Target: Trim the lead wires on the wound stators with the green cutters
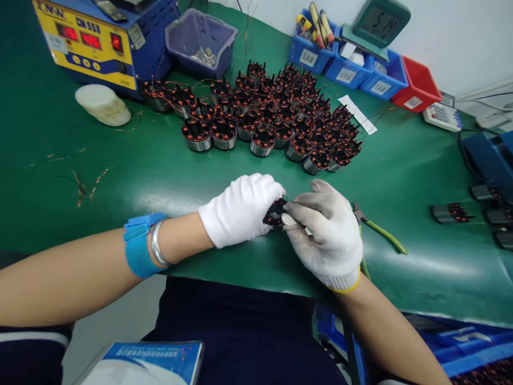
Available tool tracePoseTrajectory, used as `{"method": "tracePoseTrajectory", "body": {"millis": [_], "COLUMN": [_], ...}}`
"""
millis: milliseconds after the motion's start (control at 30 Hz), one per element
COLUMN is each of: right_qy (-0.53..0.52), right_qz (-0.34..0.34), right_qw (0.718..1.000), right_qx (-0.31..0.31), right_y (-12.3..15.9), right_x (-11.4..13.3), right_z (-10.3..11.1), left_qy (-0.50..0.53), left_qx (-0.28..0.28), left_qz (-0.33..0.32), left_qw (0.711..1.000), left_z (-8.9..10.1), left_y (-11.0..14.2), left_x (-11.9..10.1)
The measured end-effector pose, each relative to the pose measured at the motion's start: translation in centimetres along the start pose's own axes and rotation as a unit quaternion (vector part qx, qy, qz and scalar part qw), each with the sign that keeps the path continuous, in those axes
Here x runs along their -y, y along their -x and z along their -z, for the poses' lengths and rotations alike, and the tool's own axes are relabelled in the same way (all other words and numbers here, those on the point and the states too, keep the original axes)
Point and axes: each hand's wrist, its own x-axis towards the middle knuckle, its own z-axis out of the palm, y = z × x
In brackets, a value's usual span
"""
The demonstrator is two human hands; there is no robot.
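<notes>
My left hand [246, 209], in a white glove, is wrapped round a motor stator [275, 213] near the table's front edge. Only the stator's black end with bits of copper shows; the glove hides the rest. My right hand [324, 230], in a ribbed glove with a yellow cuff, has thumb and fingers pinched at the stator's right side. Whether a wire lies between those fingertips is too small to tell. Partly behind the right hand lies a pair of cutters [380, 231] with green handles. Beyond both hands stands a cluster of wound stators [262, 141] with copper coils.
At the back left are a blue-and-yellow soldering station [92, 51], a purple bin [200, 45] and a whitish lump [103, 105]. Blue boxes [308, 58], a red box [417, 85] and a clock [380, 24] line the back right. More stators [444, 214] lie far right; wire scraps [86, 190] left.
</notes>
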Motion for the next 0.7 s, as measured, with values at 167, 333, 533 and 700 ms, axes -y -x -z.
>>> {"method": "tracePoseTrajectory", "body": {"millis": [167, 333, 533, 700], "right_qy": [-0.002, -0.007, -0.014, -0.067], "right_qz": [-0.105, -0.073, -0.133, -0.170], "right_qw": [0.993, 0.997, 0.989, 0.983], "right_qx": [-0.054, 0.008, -0.068, -0.008], "right_y": [0.5, -0.4, 0.1, -0.4], "right_x": [-0.7, -0.2, -1.6, -0.9], "right_z": [0.3, -0.9, 0.3, -1.2], "left_qy": [0.049, 0.036, 0.098, 0.142], "left_qx": [0.025, 0.031, 0.035, 0.061], "left_qz": [0.024, 0.038, 0.048, 0.120], "left_qw": [0.998, 0.998, 0.993, 0.981], "left_z": [0.2, 0.3, 0.5, 0.7], "left_y": [-0.2, -0.2, -0.3, -0.6], "left_x": [0.3, 0.1, 0.5, 0.3]}}
